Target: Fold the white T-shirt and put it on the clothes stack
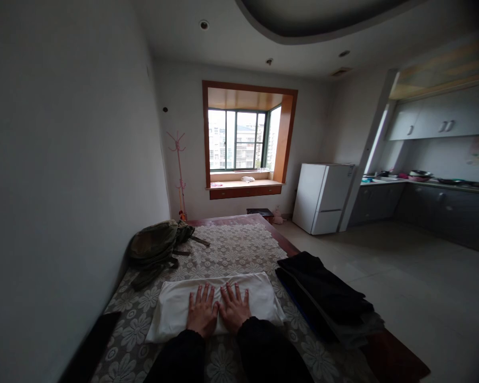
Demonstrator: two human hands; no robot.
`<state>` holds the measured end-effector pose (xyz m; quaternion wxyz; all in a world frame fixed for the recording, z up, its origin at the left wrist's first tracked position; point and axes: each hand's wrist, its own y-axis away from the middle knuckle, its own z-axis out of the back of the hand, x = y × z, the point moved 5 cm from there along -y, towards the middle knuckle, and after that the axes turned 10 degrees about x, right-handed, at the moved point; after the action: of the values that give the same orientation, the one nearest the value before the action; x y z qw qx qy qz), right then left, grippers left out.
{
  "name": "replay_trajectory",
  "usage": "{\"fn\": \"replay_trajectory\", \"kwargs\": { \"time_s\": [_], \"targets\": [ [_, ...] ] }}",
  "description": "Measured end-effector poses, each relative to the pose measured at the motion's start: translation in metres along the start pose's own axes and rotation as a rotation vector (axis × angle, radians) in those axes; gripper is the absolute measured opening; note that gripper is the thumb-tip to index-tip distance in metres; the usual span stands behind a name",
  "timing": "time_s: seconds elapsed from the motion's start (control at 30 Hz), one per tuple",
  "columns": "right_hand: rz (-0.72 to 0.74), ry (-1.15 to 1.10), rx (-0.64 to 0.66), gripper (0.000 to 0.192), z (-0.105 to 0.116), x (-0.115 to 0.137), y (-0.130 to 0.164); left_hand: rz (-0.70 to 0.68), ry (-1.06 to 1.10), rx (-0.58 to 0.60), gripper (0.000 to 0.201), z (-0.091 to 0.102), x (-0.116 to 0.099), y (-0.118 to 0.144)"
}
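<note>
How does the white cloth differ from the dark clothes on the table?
The white cloth is pale and fairly flat, while the dark clothes are mostly black and visibly layered. The left hand and right hand rest on the white cloth; neither touches the dark clothes. The white cloth lies centrally, the dark clothes toward the right. Both rest on the same table.

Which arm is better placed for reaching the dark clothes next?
Probably the right grip: it rests flat on the white cloth, nearer the dark clothes. The left grip rests there too, but farther from them.
</note>
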<state>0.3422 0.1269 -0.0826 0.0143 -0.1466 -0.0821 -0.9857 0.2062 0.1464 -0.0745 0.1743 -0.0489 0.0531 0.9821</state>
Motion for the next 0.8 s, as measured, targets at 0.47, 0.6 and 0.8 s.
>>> {"fn": "replay_trajectory", "kwargs": {
  "time_s": [0.47,0.6,0.8],
  "targets": [
    [0.011,-0.024,-0.015,0.066,0.006,-0.005,-0.023,0.055,0.05,-0.001,0.062,0.001,0.001,-0.025],
    [0.003,-0.012,-0.009,0.067,0.01,-0.005,-0.025,0.078,0.05,0.01,0.062,0.008,-0.002,-0.025],
    [-0.002,-0.001,-0.012,0.067,0.011,-0.006,-0.022,0.072,0.059,0.028,0.062,0.015,-0.002,-0.019]
  ]
}}
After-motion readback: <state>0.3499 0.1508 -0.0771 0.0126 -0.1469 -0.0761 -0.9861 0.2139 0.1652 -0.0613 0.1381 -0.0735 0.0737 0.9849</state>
